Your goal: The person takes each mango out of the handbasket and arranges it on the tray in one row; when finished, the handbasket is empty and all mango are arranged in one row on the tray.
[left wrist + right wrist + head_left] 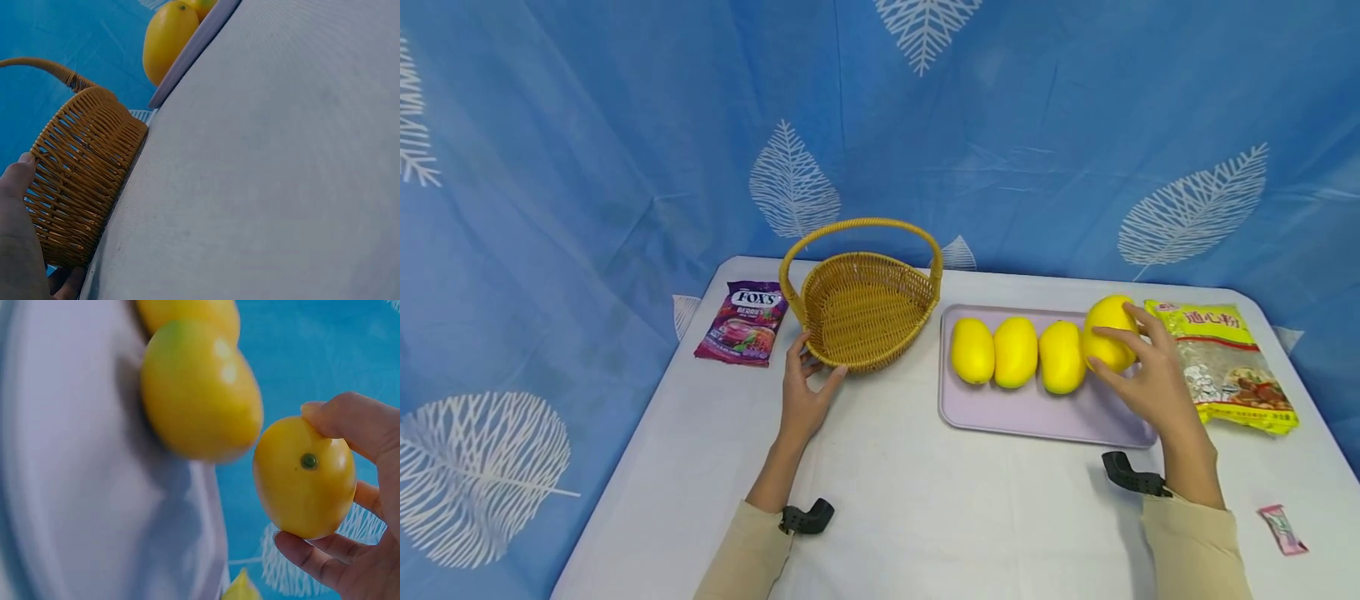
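Note:
My right hand (1150,371) grips a yellow mango (1109,333) between thumb and fingers, over the right part of a pale purple tray (1022,419). In the right wrist view, the held mango (303,481) is raised off the tray, its green stem end facing the camera. Three more mangoes (1015,352) lie side by side on the tray. At the left, my left hand (805,400) holds the front-left edge of a wicker basket (868,321) with a tall handle. Its thumb (19,178) is at the rim, and other fingertips show low against the basket.
Left of the basket lies a purple Fox's candy bag (745,325). A yellow pasta packet (1228,362) lies right of the tray, and a small pink wrapped candy (1283,530) near the right edge. A blue leaf-patterned cloth (1037,167) hangs behind the white table (925,508).

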The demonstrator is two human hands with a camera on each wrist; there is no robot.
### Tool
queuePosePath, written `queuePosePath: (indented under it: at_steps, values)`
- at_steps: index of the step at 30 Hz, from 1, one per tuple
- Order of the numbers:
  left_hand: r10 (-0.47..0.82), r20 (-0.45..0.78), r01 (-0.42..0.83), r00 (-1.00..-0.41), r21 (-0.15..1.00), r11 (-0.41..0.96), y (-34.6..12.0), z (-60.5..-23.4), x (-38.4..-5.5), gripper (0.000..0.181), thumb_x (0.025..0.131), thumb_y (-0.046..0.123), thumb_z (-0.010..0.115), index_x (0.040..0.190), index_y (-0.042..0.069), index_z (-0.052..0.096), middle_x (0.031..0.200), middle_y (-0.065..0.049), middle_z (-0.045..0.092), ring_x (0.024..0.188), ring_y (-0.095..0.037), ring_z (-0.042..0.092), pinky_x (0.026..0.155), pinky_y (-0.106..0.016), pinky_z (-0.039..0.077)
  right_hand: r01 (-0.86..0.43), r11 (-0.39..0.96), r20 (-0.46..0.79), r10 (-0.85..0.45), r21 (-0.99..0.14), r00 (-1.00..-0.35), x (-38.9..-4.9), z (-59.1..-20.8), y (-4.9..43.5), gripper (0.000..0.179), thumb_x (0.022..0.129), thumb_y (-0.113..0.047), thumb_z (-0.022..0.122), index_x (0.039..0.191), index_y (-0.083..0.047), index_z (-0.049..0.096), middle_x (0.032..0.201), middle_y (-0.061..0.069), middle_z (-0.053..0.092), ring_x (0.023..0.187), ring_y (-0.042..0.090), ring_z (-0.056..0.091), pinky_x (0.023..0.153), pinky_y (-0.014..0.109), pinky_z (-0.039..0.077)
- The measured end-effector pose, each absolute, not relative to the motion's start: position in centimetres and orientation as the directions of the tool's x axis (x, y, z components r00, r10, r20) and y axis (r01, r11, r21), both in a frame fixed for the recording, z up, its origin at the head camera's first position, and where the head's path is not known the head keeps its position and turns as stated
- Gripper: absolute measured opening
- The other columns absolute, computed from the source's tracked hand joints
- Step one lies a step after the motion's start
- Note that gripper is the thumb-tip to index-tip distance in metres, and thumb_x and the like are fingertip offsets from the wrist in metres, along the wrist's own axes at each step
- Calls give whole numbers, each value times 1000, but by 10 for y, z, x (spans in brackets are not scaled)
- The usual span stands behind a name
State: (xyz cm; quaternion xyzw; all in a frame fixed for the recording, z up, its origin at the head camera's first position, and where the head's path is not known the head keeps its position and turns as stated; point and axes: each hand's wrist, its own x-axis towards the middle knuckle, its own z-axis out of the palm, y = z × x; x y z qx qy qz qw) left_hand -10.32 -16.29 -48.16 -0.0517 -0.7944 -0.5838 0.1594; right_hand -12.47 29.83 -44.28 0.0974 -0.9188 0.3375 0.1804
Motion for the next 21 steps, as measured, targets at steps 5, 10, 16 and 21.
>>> queuePosePath:
  at_steps: [5,10,16,21]
  values:
    - [-104,316,273,-943,913,304,-162,-482,-103,76,89,9,72,147,-9,27,144,-35,35,118,-52,51,99,-60,46,-262,777,358,-51,-573,-932,-120,-455,313,41,77,-2,81,116,-2,69,154,18,35,122,53,42,81,19,36]
    - [-100,297,256,-950,920,297,-163,-482,-102,76,89,11,71,148,-8,26,145,-34,35,118,-52,52,100,-60,46,-265,756,308,-88,-599,-947,-119,-465,319,41,77,0,79,117,0,67,152,23,35,133,55,33,107,61,36]
    - [-95,300,259,-949,917,305,-163,-481,-102,76,90,12,71,148,-8,25,144,-36,35,120,-52,50,100,-61,46,-241,749,232,-120,-617,-965,-117,-471,323,51,81,-5,78,128,1,60,153,26,32,138,54,26,111,73,18]
    - [-96,301,258,-949,913,316,-163,-481,-102,76,90,12,70,148,-8,25,144,-36,35,121,-52,49,100,-61,46,-218,751,192,-124,-623,-974,-115,-470,325,60,82,-7,77,136,2,52,154,30,27,138,57,23,107,77,19]
